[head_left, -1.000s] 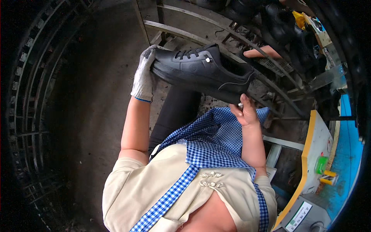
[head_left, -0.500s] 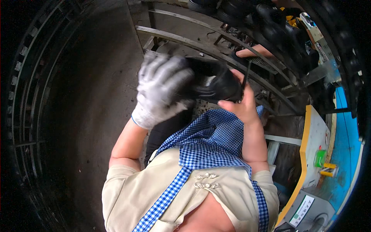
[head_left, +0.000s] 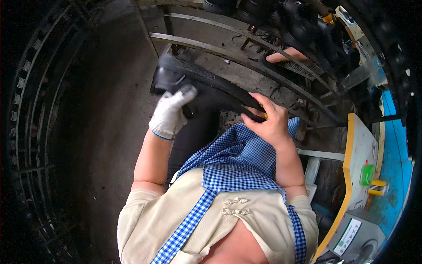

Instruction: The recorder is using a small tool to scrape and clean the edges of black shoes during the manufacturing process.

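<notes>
A black shoe [head_left: 211, 94] is held slantwise in front of my body, its ribbed sole edge along the upper side. My left hand [head_left: 169, 114], in a white knit glove, grips the end at the left, with the thumb lying over the black upper; the other fingers are mostly hidden and that end is blurred. My bare right hand [head_left: 272, 121] pinches the opposite end between thumb and fingers. A small yellow spot shows beside the right fingers, too small to name.
Metal rails [head_left: 237, 66] run across beyond the shoe, with several black shoes [head_left: 299, 22] at the upper right. Another person's limb [head_left: 288, 55] shows behind the rails. At right stand a yellow-edged white panel [head_left: 358, 145], a blue surface [head_left: 398, 163] and a grey machine [head_left: 362, 237].
The shoe has turned: its opening faced me, and now its side and sole edge show as it stretches farther left. My left hand has moved lower, and the right has shifted its grip.
</notes>
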`<state>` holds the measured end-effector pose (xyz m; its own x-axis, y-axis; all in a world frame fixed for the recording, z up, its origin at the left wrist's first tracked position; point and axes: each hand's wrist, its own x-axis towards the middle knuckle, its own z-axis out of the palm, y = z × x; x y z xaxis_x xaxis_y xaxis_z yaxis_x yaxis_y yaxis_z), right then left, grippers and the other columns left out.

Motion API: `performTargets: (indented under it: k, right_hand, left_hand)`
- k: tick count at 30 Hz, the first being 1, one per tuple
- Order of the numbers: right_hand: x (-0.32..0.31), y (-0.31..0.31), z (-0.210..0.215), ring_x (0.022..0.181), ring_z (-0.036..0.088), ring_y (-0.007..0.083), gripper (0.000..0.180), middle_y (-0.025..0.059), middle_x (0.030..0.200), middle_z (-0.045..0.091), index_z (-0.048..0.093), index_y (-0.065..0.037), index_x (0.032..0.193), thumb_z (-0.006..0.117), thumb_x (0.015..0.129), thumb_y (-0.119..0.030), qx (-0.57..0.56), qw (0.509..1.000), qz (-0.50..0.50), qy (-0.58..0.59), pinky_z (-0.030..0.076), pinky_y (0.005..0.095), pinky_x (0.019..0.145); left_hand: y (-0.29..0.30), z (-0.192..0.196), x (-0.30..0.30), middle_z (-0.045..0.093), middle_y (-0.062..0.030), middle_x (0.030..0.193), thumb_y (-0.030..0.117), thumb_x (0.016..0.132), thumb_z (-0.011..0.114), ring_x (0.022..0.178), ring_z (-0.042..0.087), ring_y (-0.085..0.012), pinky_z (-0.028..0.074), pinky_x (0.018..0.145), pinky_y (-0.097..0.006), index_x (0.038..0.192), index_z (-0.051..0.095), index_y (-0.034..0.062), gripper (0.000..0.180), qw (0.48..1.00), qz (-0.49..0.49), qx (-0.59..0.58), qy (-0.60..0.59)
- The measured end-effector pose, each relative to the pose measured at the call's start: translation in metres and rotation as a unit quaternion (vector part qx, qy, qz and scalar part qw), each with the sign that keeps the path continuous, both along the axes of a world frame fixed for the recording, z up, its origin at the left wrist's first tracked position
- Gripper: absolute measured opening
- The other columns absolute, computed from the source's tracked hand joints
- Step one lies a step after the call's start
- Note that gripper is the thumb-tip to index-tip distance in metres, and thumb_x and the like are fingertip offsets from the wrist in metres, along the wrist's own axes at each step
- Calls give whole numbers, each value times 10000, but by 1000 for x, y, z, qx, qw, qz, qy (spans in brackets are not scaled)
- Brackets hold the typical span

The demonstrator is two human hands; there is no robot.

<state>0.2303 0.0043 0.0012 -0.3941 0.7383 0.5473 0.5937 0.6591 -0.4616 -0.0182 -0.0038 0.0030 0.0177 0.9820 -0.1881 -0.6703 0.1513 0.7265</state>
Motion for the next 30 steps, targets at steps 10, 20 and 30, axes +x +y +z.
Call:
performTargets:
  k: [10,20,30]
  right_hand:
    - [-2,2,26,649,648,194,341,45,804,589,627,-91,1005,745,724,-245,50,998,29,-1,516,289,549]
    - [-7,-1,28,567,582,171,327,14,772,522,649,-199,1078,683,757,-143,87,993,9,-74,472,300,464]
    - [1,-10,28,562,566,167,468,19,765,508,639,-255,1126,640,712,-37,113,979,-16,-167,473,303,458]
  left_hand:
    - [-8,-56,13,652,-120,984,91,802,669,881,649,-223,541,735,-338,1025,604,-15,256,967,-125,43,216]
    - [-24,4,44,643,-132,1040,42,800,638,898,645,-222,532,799,-341,1098,593,-31,311,995,-54,-84,-17]
    - [-27,8,47,667,-66,862,104,793,682,686,614,-113,466,549,-218,965,660,-8,207,988,-26,-131,74]
